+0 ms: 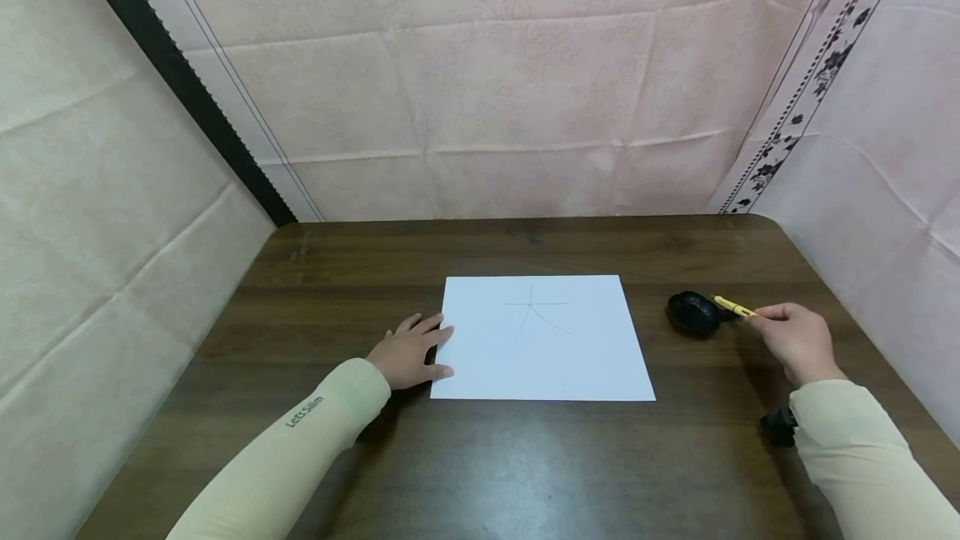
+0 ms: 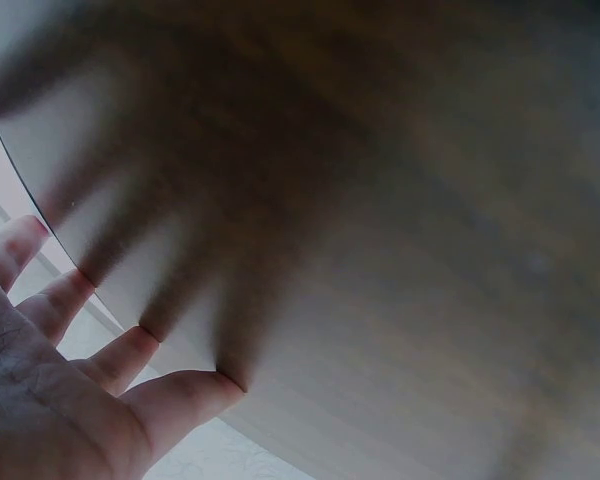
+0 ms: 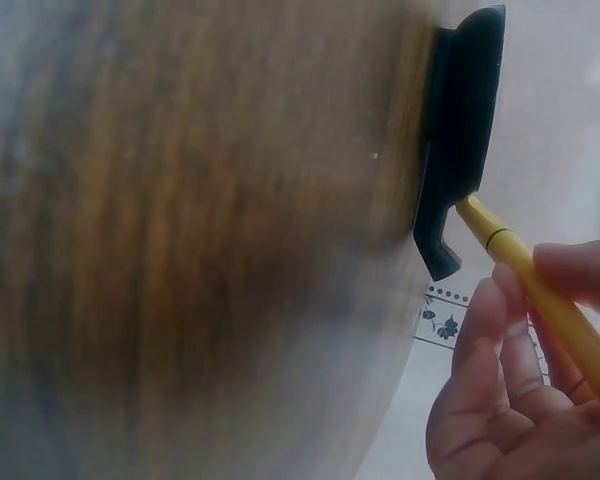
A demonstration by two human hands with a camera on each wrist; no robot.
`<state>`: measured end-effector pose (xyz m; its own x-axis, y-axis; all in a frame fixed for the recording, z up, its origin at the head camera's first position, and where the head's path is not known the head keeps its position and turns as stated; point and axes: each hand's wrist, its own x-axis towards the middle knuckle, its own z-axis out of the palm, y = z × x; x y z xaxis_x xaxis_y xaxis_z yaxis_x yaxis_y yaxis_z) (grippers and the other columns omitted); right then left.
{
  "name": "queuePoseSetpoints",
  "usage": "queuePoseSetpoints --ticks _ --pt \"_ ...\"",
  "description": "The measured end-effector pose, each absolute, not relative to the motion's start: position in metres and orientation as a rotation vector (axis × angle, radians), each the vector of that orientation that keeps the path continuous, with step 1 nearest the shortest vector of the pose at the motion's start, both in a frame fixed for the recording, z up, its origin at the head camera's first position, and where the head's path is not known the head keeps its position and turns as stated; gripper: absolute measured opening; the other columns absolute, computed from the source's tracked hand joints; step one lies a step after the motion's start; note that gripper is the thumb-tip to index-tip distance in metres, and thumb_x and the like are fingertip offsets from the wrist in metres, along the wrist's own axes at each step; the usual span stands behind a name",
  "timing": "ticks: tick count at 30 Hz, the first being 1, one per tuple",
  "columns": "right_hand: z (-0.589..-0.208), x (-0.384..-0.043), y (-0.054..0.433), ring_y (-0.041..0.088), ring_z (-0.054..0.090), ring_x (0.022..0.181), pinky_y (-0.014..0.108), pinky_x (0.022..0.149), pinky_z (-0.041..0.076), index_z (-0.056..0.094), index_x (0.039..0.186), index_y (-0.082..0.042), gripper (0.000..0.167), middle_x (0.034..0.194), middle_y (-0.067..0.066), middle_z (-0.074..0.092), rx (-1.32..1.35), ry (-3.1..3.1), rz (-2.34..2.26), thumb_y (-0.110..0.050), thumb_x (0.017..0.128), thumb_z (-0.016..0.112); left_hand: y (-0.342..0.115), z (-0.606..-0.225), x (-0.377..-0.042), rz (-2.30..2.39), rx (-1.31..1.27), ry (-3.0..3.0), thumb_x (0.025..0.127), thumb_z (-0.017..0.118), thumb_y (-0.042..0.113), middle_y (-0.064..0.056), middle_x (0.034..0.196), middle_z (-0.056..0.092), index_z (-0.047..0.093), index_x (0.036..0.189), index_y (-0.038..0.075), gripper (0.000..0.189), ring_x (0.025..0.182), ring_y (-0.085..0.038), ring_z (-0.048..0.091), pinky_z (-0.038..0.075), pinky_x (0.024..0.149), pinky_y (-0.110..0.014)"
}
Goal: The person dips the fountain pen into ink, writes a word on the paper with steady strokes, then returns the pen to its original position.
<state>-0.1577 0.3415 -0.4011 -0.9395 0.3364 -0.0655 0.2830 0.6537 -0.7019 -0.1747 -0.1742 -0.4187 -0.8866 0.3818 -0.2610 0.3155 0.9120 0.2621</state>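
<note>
A white sheet of paper (image 1: pixel 540 365) lies on the table, with thin pen lines drawn on its upper middle: a cross and two slanting strokes. My left hand (image 1: pixel 408 354) rests at the sheet's left edge with fingers spread; in the left wrist view its fingertips (image 2: pixel 230 385) press on the tabletop side. On the right, my right hand (image 1: pixel 802 342) pinches a yellow pen (image 1: pixel 733 306) between thumb and fingers. The pen's far end lies at a black, shallow spoon-shaped holder (image 1: pixel 692 313) on the table. The right wrist view shows this pen (image 3: pixel 555 305) touching or overlapping the holder (image 3: pixel 465 110).
The brown wooden table (image 1: pixel 525 465) spans the lower view. Pale patterned cloth (image 1: pixel 510 107) hangs behind it, with more cloth at both sides. A black device (image 1: pixel 778 427) sits at the right wrist.
</note>
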Motion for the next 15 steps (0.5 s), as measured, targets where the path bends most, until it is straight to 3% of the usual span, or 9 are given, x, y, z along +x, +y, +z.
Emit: queuePoseSetpoints --ticks 8,15 --pt "-0.4031 -0.1567 0.3418 0.021 0.051 0.079 0.026 0.058 0.042 0.058 0.112 0.012 0.037 0.094 0.018 0.062 -0.569 -2.777 1.225 -0.02 0.093 0.058 -0.1732 -0.4138 -0.1723 0.305 0.515 2.756 0.091 0.063 0.047 -0.006 0.159 0.024 0.037 0.15 0.02 0.07 0.145 -0.039 0.017 0.023 0.105 -0.069" --pt "-0.4024 -0.156 0.3397 0.023 0.051 0.081 0.026 0.059 0.041 0.058 0.112 0.013 0.037 0.093 0.017 0.062 -0.561 -2.77 1.236 -0.018 0.092 0.058 -0.1725 -0.4123 -0.1719 0.312 0.519 2.759 0.091 0.063 0.046 -0.007 0.159 0.026 0.038 0.15 0.019 0.069 0.144 -0.04 0.018 0.024 0.105 -0.069"
